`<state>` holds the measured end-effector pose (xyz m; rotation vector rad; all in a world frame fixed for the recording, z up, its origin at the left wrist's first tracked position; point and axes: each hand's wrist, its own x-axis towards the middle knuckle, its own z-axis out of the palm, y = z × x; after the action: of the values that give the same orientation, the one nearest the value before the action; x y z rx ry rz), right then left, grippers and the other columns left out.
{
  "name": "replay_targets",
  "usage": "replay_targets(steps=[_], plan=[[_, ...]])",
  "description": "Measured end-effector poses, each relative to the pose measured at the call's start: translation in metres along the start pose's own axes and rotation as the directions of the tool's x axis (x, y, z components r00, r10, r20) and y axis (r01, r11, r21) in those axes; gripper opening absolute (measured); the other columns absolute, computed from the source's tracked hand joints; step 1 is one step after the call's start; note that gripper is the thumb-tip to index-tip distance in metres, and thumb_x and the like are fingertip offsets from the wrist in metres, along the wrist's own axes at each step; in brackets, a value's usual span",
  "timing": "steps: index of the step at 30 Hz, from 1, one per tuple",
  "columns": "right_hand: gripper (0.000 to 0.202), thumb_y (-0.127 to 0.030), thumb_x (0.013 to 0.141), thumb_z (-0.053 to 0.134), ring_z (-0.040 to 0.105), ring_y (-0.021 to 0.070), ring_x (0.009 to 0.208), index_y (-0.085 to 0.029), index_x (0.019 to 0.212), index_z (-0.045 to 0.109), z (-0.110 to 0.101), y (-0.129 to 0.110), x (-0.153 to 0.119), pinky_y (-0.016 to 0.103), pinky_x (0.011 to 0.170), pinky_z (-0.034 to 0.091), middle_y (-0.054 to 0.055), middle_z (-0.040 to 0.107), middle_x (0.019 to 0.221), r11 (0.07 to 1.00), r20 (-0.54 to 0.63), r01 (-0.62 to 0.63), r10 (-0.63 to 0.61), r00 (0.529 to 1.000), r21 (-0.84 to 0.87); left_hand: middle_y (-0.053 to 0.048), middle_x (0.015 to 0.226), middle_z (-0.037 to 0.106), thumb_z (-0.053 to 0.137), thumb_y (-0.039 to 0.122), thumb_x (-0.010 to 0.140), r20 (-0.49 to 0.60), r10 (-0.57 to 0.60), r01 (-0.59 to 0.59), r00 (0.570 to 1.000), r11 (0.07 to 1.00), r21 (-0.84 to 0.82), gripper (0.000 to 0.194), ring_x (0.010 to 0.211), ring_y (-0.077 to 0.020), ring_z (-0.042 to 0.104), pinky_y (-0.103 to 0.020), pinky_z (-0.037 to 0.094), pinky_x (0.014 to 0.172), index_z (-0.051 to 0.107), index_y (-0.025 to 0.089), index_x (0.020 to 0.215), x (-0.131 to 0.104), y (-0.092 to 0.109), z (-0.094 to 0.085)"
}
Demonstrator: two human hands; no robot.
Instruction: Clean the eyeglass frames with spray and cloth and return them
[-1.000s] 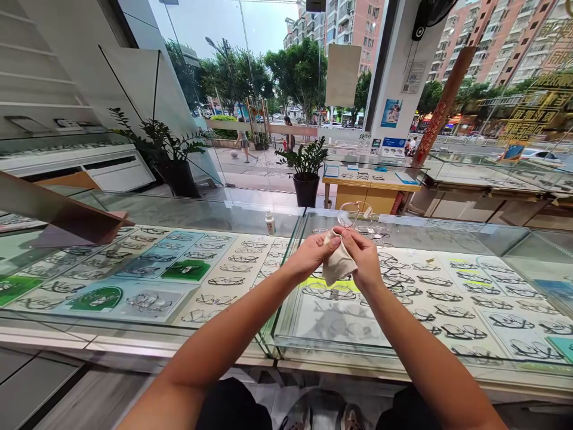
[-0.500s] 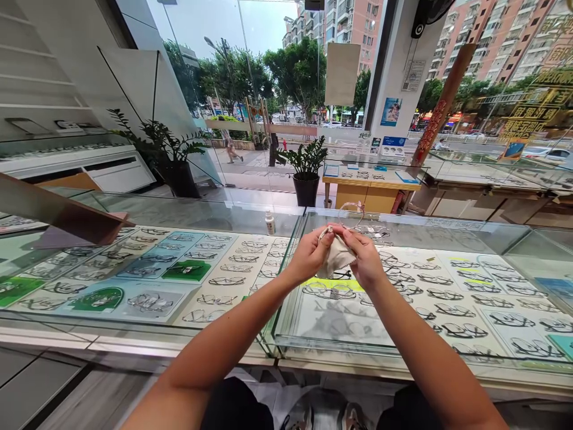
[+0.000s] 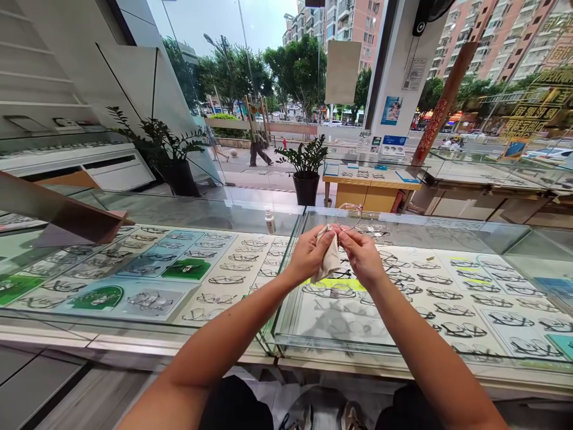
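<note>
Above the glass counter, my left hand (image 3: pixel 310 254) is closed on a pale beige cloth (image 3: pixel 330 258), which drapes down between my hands. Pinched in the fingers of my right hand (image 3: pixel 363 257) is a pair of eyeglasses (image 3: pixel 357 210) with a thin pinkish frame. One rim of it sticks up beyond my fingertips; the rest is hidden by the cloth and fingers. Both hands nearly touch at the fingertips. A small white bottle (image 3: pixel 270 221) stands upright on the counter, left of my hands.
Beneath the glass top (image 3: pixel 295 334) lie rows of eyeglasses (image 3: pixel 463 330) in the display case. A brown slanted board (image 3: pixel 67 209) juts in at left. Potted plants (image 3: pixel 307 173) and a small display table (image 3: pixel 371 179) stand beyond the counter, near the window.
The cloth has shifted left into my left hand and hangs narrower. My right fingers now show on the eyeglasses. People outside have moved.
</note>
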<state>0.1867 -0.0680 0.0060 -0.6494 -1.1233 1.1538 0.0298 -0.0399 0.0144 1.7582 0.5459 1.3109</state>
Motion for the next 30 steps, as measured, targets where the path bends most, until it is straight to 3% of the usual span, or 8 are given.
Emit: replay_targets(steps=[6,10,16,21,27,30], plan=[[0.030,-0.053,0.079,0.093,0.060,0.0335,0.143,-0.028,0.095,0.090,-0.004,-0.006,0.003,0.051,0.126,0.043,0.009,0.079,0.134,0.999,-0.088,0.031,-0.032,0.996,-0.005,-0.007,0.088,0.073,0.062,0.075,0.097,0.131,-0.095,0.104,0.987,0.992,-0.067,0.063,0.081,-0.0187,0.063,-0.030,0.052,0.078,0.075,0.013,0.102,0.008,-0.004,-0.011],[0.030,-0.054,0.075,0.095,0.061,0.0333,0.141,-0.029,0.089,0.090,-0.010,-0.013,0.007,0.052,0.125,0.043,0.009,0.079,0.130,0.997,-0.149,0.075,-0.076,0.986,-0.008,-0.005,0.084,0.072,0.069,0.078,0.091,0.020,-0.164,0.165,0.986,0.979,-0.117,0.064,0.075,-0.0160,0.061,-0.028,0.049,0.071,0.071,0.014,0.092,0.017,-0.011,-0.023],[0.025,-0.054,0.087,0.087,0.060,0.0317,0.137,-0.029,0.090,0.089,-0.018,-0.022,0.005,0.049,0.120,0.045,0.009,0.075,0.135,0.971,0.039,0.078,-0.071,0.997,-0.225,-0.004,0.081,0.073,0.075,0.080,0.085,-0.107,-0.249,0.214,0.963,0.940,-0.264,0.067,0.073,-0.0157,0.065,-0.027,0.052,0.069,0.073,0.015,0.097,0.026,-0.011,-0.039],[0.023,-0.052,0.088,0.087,0.059,0.0312,0.137,-0.030,0.088,0.090,-0.014,-0.021,0.002,0.047,0.115,0.047,0.009,0.072,0.132,0.964,0.157,0.049,-0.008,0.988,-0.262,-0.003,0.080,0.074,0.080,0.080,0.079,-0.140,-0.304,0.243,0.942,0.909,-0.338,0.067,0.069,-0.0144,0.064,-0.025,0.052,0.066,0.072,0.015,0.095,0.029,-0.009,-0.043],[0.031,-0.059,0.084,0.088,0.065,0.0298,0.122,-0.028,0.088,0.090,-0.008,-0.016,0.002,0.046,0.112,0.048,0.009,0.074,0.118,0.955,0.150,0.016,0.030,0.988,-0.295,-0.009,0.093,0.079,0.076,0.076,0.086,0.044,-0.242,0.244,0.969,0.919,-0.310,0.066,0.085,-0.0214,0.074,-0.030,0.058,0.077,0.076,0.014,0.108,0.024,-0.003,-0.036],[0.033,-0.061,0.081,0.089,0.064,0.0304,0.122,-0.028,0.086,0.090,-0.007,-0.014,0.001,0.045,0.112,0.048,0.009,0.073,0.117,0.955,0.144,0.005,0.040,0.989,-0.296,-0.011,0.103,0.081,0.087,0.066,0.081,0.076,-0.241,0.253,0.967,0.930,-0.268,0.062,0.085,-0.0215,0.074,-0.030,0.059,0.078,0.076,0.013,0.112,0.021,-0.002,-0.034]])
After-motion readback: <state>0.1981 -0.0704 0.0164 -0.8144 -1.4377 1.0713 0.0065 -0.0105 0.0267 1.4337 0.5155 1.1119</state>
